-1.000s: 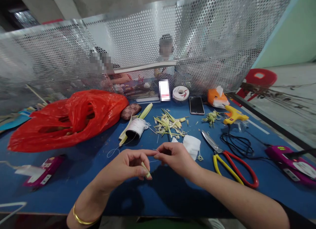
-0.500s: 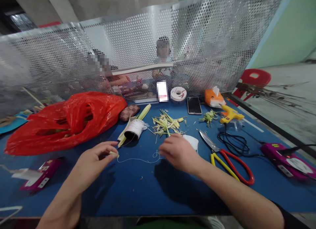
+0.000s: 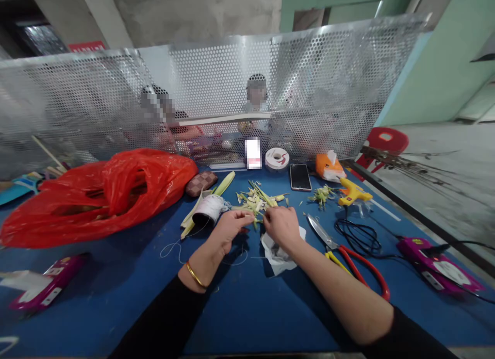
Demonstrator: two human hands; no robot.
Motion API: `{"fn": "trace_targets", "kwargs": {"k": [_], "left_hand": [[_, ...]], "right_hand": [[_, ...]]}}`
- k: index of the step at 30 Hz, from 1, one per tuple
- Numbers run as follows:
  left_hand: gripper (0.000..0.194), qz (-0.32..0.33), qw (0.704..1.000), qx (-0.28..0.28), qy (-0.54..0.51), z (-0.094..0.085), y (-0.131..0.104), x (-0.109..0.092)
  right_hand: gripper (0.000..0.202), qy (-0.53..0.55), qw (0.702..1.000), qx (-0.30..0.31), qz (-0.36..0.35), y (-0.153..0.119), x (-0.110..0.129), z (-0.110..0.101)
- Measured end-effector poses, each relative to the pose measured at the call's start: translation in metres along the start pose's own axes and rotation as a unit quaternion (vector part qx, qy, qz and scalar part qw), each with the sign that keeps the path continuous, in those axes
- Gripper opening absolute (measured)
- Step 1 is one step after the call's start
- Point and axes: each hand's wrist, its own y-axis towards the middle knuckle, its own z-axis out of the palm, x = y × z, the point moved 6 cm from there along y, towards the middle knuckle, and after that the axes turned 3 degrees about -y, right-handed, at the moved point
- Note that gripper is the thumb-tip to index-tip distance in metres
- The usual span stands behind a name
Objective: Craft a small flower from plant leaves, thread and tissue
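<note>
Blue table (image 3: 232,317) beneath them, your left hand (image 3: 229,229) and right hand (image 3: 282,226) hover close together at the near edge of the strips (image 3: 263,195), fingers bent, though whether either grips anything you cannot tell.

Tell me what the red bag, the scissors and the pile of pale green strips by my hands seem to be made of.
Red bag: thin, glossy plastic, by its crinkles and bright highlights.
Scissors: shiny metal blades, by their silvery gleam; the smooth red and yellow handles could be plastic or rubber-coated.
Pile of strips: probably plant leaf or husk, by the uneven yellow-green slivers.
</note>
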Motion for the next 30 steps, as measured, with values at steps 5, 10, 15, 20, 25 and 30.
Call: {"fn": "trace_targets", "kwargs": {"k": [5,10,15,20,25,30], "left_hand": [[0.030,0.031,0.999,-0.009,-0.040,-0.004,0.002,0.011],[0.028,0.102,0.988,0.005,-0.117,0.005,-0.007,0.000],[0.020,0.160,0.976,0.059,-0.137,0.013,-0.019,-0.013],[0.018,0.220,0.974,0.029,-0.049,0.007,-0.029,-0.024],[0.008,0.316,0.948,0.002,0.027,0.004,-0.042,-0.038],[0.011,0.306,0.952,-0.006,0.017,0.004,-0.044,-0.037]], "right_hand": [[0.025,0.016,0.997,-0.066,-0.031,-0.010,0.004,-0.027],[0.027,0.067,0.977,-0.186,-0.084,-0.026,0.013,-0.055],[0.020,0.153,0.966,-0.186,-0.097,-0.030,0.012,-0.055],[0.015,0.162,0.953,-0.227,-0.119,-0.031,0.009,-0.067],[0.023,0.159,0.942,-0.265,-0.132,-0.037,0.006,-0.089],[0.031,0.217,0.925,-0.273,-0.152,-0.047,0.011,-0.100]]}}
